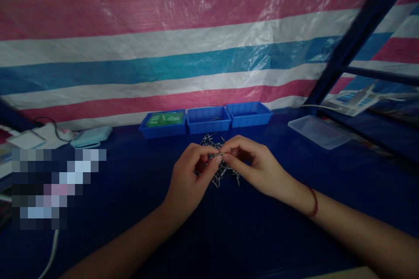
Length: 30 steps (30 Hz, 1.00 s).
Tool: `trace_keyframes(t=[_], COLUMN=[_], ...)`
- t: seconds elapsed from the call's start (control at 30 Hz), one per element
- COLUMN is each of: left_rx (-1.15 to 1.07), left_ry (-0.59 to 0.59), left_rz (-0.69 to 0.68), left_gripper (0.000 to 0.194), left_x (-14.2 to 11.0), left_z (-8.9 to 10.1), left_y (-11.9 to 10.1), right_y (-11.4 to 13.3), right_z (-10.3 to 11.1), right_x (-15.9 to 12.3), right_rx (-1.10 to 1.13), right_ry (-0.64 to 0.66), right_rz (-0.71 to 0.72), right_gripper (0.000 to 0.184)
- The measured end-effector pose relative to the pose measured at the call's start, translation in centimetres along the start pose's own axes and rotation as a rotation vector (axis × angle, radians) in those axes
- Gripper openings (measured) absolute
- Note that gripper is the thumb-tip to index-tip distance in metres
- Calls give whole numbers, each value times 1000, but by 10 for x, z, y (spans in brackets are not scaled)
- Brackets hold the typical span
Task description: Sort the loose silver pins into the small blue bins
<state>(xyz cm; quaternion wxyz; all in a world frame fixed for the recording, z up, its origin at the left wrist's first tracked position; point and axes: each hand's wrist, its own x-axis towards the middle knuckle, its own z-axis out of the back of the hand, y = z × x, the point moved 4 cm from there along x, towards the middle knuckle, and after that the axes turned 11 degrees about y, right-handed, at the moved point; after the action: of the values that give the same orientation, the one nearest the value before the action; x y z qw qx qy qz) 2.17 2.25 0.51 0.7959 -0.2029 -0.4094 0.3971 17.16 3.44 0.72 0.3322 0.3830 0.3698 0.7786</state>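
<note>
My left hand (pixel 186 176) and my right hand (pixel 260 168) meet over the middle of the table, thumbs and forefingers pinched. Between their fingertips is a thin metal pin (pixel 218 154), held from both sides; its exact kind is too small to make out. Under and around the fingers lies a loose pile of similar metal pins (pixel 216 179), partly hidden by both hands. Just behind the pile stands a blue bin (pixel 209 127) with a few thin pieces inside.
A left blue bin (pixel 163 131) contains green-and-white packets; a right blue bin (pixel 250 120) adjoins the middle one. A translucent plastic lid (pixel 321 131) lies right. At left are a light-blue case (pixel 91 136) and a white cable (pixel 54 248). Striped sheeting (pixel 163 69) hangs behind.
</note>
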Motion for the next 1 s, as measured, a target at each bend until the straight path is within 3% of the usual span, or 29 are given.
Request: trace_keyframes(t=[0.13, 0.27, 0.37, 0.47, 0.53, 0.6, 0.73, 0.83, 1.0], left_rx=[27, 19, 5, 56, 122, 204, 365, 394, 414], left_ry=[-11, 30, 52, 67, 103, 164, 318, 445, 640], left_rz=[-34, 22, 76, 79, 65, 32, -77, -186, -316], left_gripper=[1, 8, 10, 16, 17, 15, 12, 13, 14], left_x=[0, 2, 4, 7, 9, 10, 12, 12, 6], left_z=[2, 3, 5, 9, 12, 12, 12, 12, 5], left_y=[-3, -3, 1, 9, 15, 21, 27, 24, 14], right_y=[0, 5, 5, -2, -11, -22, -40, -41, -29], right_z=[-4, -5, 8, 28, 38, 42, 42, 37, 29], right_x=[0, 2, 12, 36, 60, 85, 111, 102, 55], right_rx=[-28, -58, -214, -477, -648, -817, -859, -862, -755], right_ry=[41, 98, -19, -204, -250, -237, -207, -194, -111], right_rz=[36, 72, 83, 91, 71, 31, 6, -1, -11], right_gripper=[10, 15, 18, 15, 17, 21, 21, 24, 23])
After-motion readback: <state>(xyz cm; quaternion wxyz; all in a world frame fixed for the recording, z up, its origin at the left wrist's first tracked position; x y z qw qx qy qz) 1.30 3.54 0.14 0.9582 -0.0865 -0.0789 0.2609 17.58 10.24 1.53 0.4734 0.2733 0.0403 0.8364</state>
